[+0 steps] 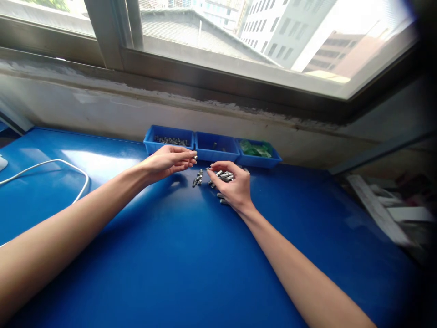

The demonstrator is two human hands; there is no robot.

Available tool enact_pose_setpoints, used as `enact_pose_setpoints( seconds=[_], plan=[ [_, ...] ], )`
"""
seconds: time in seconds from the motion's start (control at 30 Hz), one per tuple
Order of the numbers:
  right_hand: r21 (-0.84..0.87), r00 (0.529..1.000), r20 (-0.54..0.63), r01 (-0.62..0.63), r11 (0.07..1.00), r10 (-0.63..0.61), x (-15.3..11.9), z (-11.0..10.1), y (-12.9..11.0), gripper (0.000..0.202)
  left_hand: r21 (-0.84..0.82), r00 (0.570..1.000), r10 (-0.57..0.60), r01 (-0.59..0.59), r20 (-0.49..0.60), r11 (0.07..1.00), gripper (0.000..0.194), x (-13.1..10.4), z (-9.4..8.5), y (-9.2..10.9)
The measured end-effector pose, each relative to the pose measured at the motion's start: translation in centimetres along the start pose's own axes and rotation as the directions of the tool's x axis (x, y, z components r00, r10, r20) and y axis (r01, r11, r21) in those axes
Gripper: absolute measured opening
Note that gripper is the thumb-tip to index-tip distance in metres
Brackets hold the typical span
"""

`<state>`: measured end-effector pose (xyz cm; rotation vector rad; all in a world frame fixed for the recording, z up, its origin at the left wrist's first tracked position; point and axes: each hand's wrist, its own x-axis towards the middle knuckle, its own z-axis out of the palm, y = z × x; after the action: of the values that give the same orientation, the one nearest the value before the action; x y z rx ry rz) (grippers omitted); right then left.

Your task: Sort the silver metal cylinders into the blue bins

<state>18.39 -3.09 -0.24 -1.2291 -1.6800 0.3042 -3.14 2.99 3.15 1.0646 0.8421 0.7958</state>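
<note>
My left hand (172, 159) is raised over the table in front of the bins. Its thumb and fingers pinch a small shiny metal fitting (195, 157). Just to the right, my right hand (232, 180) has thumb and forefinger brought near each other over a pile of cylindrical metal pieces (223, 175), partly covering it. Something tiny shows at those fingertips, too small to name. Between the hands a little cluster of small metal fittings (198, 178) lies on the blue tabletop (164, 255).
Three joined blue bins stand along the wall: the left bin (150, 146) with many small metal parts, the middle bin (215, 154) with a few, the right bin (257, 161) with green plastic (256, 148). A white cable (61, 161) curves at left. A window frame (205, 73) rises behind.
</note>
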Motion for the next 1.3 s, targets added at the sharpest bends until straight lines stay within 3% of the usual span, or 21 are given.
enact_pose_setpoints(
  seconds=[0.3,0.37,0.47,0.57,0.67,0.77,0.87,1.1,1.3],
  plan=[
    [0.026,0.998,-0.063,0.032,0.999,-0.031,-0.2,0.0,0.2,0.009,-0.098,0.999,-0.033,0.029,-0.032,0.995,0.026,-0.1,0.3,0.3],
    [0.015,0.998,-0.062,0.03,0.999,-0.029,-0.3,0.0,0.2,0.01,-0.135,0.993,0.04,-0.055,-0.115,0.989,0.023,0.0,0.2,0.4],
    [0.015,0.996,-0.08,0.036,0.999,-0.035,-0.3,0.1,0.1,0.008,-0.179,0.947,0.184,-0.235,-0.262,0.955,0.024,0.3,0.0,0.6],
    [0.021,0.994,-0.094,0.054,0.998,-0.052,-0.3,0.1,-0.2,0.006,-0.151,0.918,0.25,-0.307,-0.307,0.94,0.03,0.3,-0.1,0.7],
    [-0.01,0.988,-0.099,0.114,0.993,-0.114,-0.3,0.0,-0.6,0.005,0.02,0.943,0.247,-0.249,-0.224,0.968,0.037,0.1,0.4,0.4],
    [-0.081,0.969,-0.088,0.223,0.972,-0.229,-0.3,0.1,-0.9,0.011,0.273,0.986,0.164,-0.154,-0.013,0.95,0.048,-0.4,0.9,0.0],
    [-0.107,0.93,-0.09,0.346,0.932,-0.355,-0.3,0.2,-1.0,0.015,0.412,0.984,0.11,-0.16,0.143,0.897,0.051,-0.6,1.0,-0.3],
    [-0.112,0.886,-0.077,0.448,0.887,-0.457,-0.3,0.4,-0.7,0.017,0.446,0.969,0.12,-0.207,0.217,0.871,0.043,-0.6,0.8,-0.3],
    [-0.116,0.909,-0.049,0.407,0.906,-0.414,-0.2,0.4,-0.8,0.016,0.397,0.975,0.118,-0.186,0.188,0.899,0.044,-0.6,0.7,-0.6]
  ],
)
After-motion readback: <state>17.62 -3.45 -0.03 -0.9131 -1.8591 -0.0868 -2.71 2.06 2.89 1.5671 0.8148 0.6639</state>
